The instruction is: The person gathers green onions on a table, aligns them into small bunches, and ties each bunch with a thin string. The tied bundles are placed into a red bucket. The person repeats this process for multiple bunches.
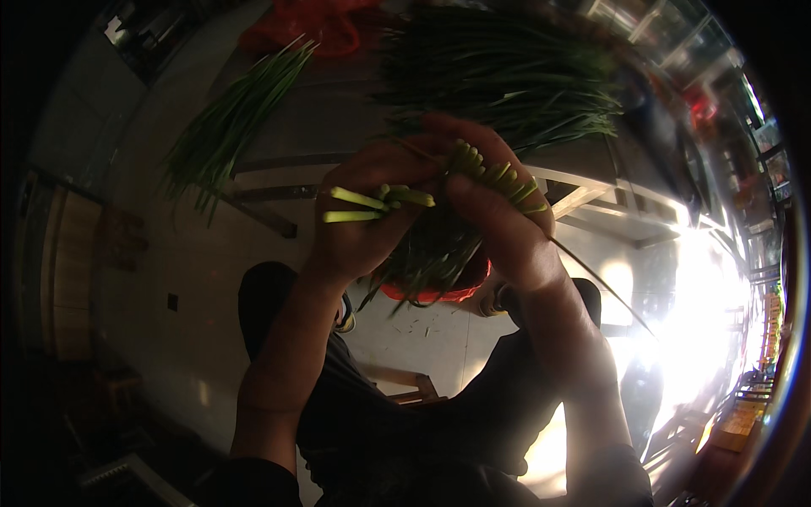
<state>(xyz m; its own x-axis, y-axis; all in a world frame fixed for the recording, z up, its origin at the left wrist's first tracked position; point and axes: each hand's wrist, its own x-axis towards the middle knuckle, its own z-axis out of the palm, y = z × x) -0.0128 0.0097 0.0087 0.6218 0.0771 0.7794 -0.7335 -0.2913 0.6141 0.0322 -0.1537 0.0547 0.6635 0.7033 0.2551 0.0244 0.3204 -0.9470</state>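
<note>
My left hand (364, 222) is closed around a few green stalks, likely garlic chives, whose pale cut ends (355, 206) poke out towards the left. Beside it, my right hand (507, 215) grips a bunch of the same stalks, with the ends (485, 171) lined up above my thumb. One thin stem (602, 282) sticks out to the lower right from this hand. Dark leaves (437, 253) hang down between both hands, over a red container or bag (443, 295). The fingertips of both hands are partly hidden.
A large pile of long green leaves (500, 70) lies on the table (304, 127) ahead. A smaller bunch (244, 120) hangs over its left edge, near a red plastic bag (317, 28). A wooden stool (405, 380) shows between my legs. Bright glare covers the right.
</note>
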